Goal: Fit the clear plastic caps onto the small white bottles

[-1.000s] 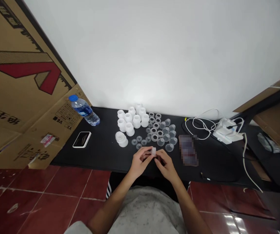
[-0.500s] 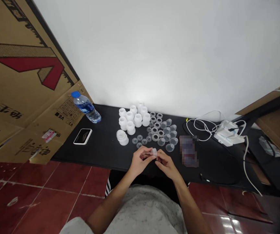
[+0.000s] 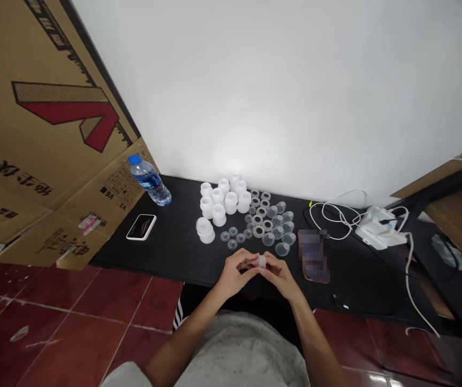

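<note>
Both my hands meet over the front edge of the black table around a small translucent round part [image 3: 261,261]. My left hand [image 3: 236,272] grips it from the left between thumb and fingers. From the right, the thumb and fingers of my right hand [image 3: 280,274] close on the same part. Fingers hide most of its shape. Beyond my hands lie several small clear discs [image 3: 232,244], several clear rings [image 3: 258,231] and several clear domed caps [image 3: 282,249]. White necked plastic pieces [image 3: 218,214] stand in a group behind, with one white piece [image 3: 206,231] nearer the front.
A water bottle [image 3: 149,181] leans at the left by a large cardboard box [image 3: 70,177]. A white device [image 3: 141,227] lies in front of it. To the right are a blurred phone-like object [image 3: 313,256], a white power strip [image 3: 378,228] and loose cables [image 3: 336,217].
My right-hand fingers have closed in on the round part, which now sits between both hands. The whole view has shifted slightly; the pieces on the table keep their arrangement.
</note>
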A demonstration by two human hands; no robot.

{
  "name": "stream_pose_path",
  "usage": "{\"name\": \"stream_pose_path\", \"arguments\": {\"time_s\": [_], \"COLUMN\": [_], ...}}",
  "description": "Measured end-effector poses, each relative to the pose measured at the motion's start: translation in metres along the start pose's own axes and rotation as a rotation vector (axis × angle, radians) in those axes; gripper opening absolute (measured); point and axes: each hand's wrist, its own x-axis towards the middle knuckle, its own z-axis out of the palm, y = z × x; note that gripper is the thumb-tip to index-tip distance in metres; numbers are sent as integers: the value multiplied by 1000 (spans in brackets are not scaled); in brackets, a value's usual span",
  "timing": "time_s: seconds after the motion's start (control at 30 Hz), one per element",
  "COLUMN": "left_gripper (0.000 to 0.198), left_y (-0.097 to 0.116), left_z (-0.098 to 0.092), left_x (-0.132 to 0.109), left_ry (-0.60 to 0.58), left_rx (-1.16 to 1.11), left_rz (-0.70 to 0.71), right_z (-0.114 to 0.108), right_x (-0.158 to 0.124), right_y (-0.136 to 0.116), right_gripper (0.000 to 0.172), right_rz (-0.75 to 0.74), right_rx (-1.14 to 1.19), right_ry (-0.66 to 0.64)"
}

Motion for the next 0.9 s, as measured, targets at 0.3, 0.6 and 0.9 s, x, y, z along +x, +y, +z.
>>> {"name": "stream_pose_path", "arguments": {"time_s": [0.3,0.6,0.9], "left_gripper": [36,18,18], "left_y": [4,9,13], "left_z": [0,-3,2], "left_x": [3,4,-2], "left_ry": [19,102,170], "left_rx": [-25,274,399], "left_rz": [-60,58,137], "right_z": [12,19,23], "right_x": [2,-3,-2], "right_y": [0,14,10], "right_gripper": [32,36,34], "right_rz": [-47,39,34], "right_rx": [-70,0,1], "right_ry": [149,319,328]}}
